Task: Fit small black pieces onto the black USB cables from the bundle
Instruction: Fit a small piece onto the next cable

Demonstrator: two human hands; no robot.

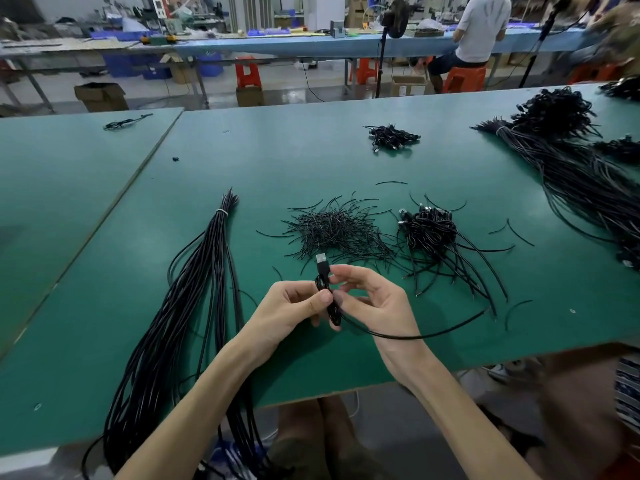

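Note:
Over the near middle of the green table, both hands hold one coiled black USB cable (327,299). Its silver plug (321,258) points up and away from me. My left hand (291,308) pinches the coil between thumb and fingers. My right hand (372,299) pinches the same cable just below the plug, and the cable's loose tail (433,335) curves off to the right. A tied bundle of long black cables (207,271) lies to the left and hangs over the near edge. A heap of thin short black pieces (332,230) lies just beyond my hands.
A pile of coiled USB cables (433,233) sits right of the heap, a smaller pile (391,136) farther back. Large black cable bundles (571,168) fill the right side. The table's (277,157) near edge runs under my wrists. A person sits at a far bench (478,29).

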